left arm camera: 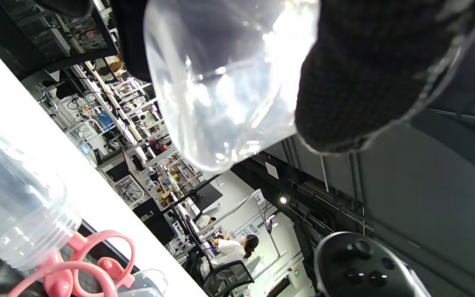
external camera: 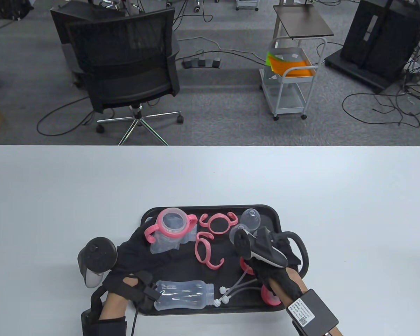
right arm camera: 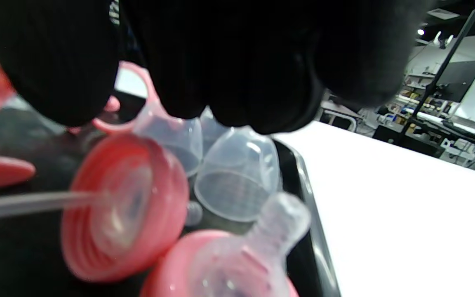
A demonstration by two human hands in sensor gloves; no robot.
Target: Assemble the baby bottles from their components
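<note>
Left hand [external camera: 140, 252] wrapped round the clear bottle [external camera: 169, 234] with pink handle ring already on, grip firm on the lower body, mouth kept up and open, likely to take a cap. Right hand [external camera: 273, 255] low over the tray's right end, above pink caps [right arm camera: 122, 206] and clear domes [right arm camera: 237, 177]; grip state impossible to tell, fingers blurred and dark. Second bottle [external camera: 183, 295] lying near the tray [external camera: 266, 210] front rim, two loose handle rings [external camera: 210, 248] mid-tray. Crowded tray, raised lip; wide bare bench [external camera: 91, 192] beyond for working.
</note>
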